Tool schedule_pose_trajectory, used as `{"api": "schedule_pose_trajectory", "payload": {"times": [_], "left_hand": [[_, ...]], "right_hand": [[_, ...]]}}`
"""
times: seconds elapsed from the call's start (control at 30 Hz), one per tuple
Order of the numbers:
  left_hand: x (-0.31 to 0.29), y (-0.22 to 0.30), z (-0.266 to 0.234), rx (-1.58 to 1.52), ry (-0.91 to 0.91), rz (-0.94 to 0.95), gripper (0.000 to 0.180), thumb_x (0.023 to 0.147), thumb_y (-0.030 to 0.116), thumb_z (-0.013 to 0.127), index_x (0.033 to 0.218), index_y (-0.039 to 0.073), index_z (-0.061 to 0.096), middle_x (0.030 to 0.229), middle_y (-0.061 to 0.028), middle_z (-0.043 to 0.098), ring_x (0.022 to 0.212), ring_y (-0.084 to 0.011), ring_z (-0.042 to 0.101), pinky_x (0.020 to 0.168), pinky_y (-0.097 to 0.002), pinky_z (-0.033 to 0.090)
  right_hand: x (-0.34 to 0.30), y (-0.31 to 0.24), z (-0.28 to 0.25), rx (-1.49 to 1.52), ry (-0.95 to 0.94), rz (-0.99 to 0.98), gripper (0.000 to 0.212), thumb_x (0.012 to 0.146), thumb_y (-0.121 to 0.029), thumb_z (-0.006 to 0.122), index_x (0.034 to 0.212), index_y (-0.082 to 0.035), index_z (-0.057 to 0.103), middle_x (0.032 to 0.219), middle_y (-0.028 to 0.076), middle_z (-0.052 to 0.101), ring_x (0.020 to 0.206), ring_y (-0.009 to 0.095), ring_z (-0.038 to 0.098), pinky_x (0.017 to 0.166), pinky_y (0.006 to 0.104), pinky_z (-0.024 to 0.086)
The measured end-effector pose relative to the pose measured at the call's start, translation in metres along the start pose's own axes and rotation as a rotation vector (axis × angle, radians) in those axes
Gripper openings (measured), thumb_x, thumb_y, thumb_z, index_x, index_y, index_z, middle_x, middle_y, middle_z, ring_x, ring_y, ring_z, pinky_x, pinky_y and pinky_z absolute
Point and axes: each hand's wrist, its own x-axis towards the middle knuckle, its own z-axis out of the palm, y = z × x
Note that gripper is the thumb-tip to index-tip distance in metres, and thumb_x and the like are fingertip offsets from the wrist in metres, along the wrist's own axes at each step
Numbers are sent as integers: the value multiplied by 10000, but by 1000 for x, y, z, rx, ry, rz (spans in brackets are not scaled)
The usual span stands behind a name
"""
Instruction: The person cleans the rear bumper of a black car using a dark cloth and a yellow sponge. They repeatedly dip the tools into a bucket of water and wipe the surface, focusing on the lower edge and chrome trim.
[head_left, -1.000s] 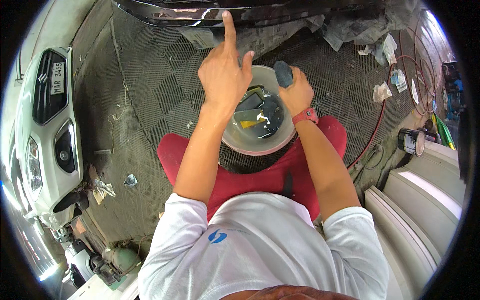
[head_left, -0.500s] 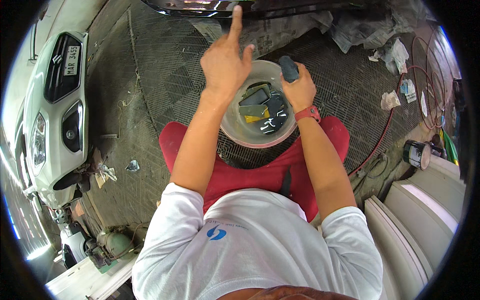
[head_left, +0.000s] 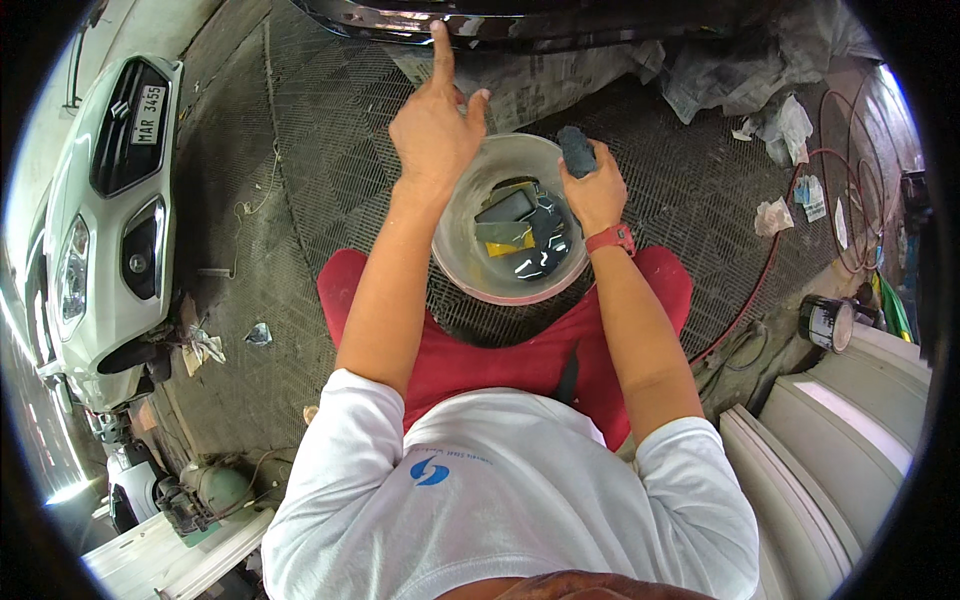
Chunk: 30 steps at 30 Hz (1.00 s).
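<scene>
My left hand [head_left: 435, 125] reaches forward with its index finger stretched out. The fingertip meets or nearly meets the lower edge of a glossy black car panel [head_left: 560, 22]; the thumb stands apart and the other fingers curl under, holding nothing visible. In my right hand [head_left: 598, 190] is a dark grey, spongy-looking pad [head_left: 577, 152], gripped above the right rim of a translucent round tub [head_left: 450, 268]. Inside the tub, dark water holds a dark rectangular block [head_left: 506, 207], greyish sheets [head_left: 502, 234] and a yellow piece [head_left: 512, 246]. The tub stands between my knees.
A white car [head_left: 125, 230] is at the left. Paper and plastic sheeting [head_left: 735, 75] lies beneath the black panel. A red hose [head_left: 765, 270] runs along the right, near crumpled paper [head_left: 772, 217], a paint can [head_left: 826, 322] and pale panels [head_left: 820, 440]. Ribbed matting [head_left: 330, 150] covers the floor.
My left index finger has slid slightly left along the black panel's edge. The right hand keeps its grip on the pad. The whole view has shifted a little.
</scene>
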Motion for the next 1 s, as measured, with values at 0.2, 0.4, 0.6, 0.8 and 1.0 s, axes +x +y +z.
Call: {"api": "schedule_pose_trajectory", "payload": {"times": [0.2, 0.4, 0.6, 0.8, 1.0], "left_hand": [[0, -3, 3, -2, 29, 30, 1062, 959, 322, 815, 1802, 246, 174, 844, -45, 770, 728, -265, 767, 685, -414, 615], [4, -4, -6, -37, 76, 89, 1009, 946, 300, 821, 1784, 302, 260, 882, -55, 761, 789, -268, 774, 694, -429, 613], [7, 5, -4, -92, 111, 106, 1018, 930, 283, 836, 1778, 290, 274, 886, -62, 747, 782, -283, 760, 676, -437, 610], [8, -3, -8, -98, 31, 46, 1040, 924, 270, 837, 1784, 299, 254, 867, -62, 742, 784, -287, 764, 674, -442, 610], [16, -37, -9, -116, 56, 7, 1031, 941, 263, 825, 1787, 323, 240, 869, -80, 759, 802, -301, 779, 704, -450, 617]], "right_hand": [[-1, -1, -1, -3, 14, -13, 587, 856, -397, 874, 1335, -114, 685, 1235, 192, 766, 1112, 439, 747, 935, 536, 598], [-2, -1, 0, -12, 5, 5, 580, 862, -399, 877, 1331, -112, 693, 1255, 195, 768, 1126, 443, 746, 943, 528, 595], [-1, 0, 2, 7, -3, 4, 562, 860, -381, 876, 1316, -99, 705, 1247, 200, 770, 1130, 453, 742, 950, 526, 588], [-2, -6, -2, -27, -11, 14, 559, 867, -370, 864, 1327, -97, 702, 1238, 218, 768, 1133, 462, 737, 958, 527, 583], [-1, -6, -1, -51, 2, 19, 549, 874, -360, 857, 1328, -92, 706, 1221, 233, 772, 1115, 469, 743, 961, 525, 584]]}}
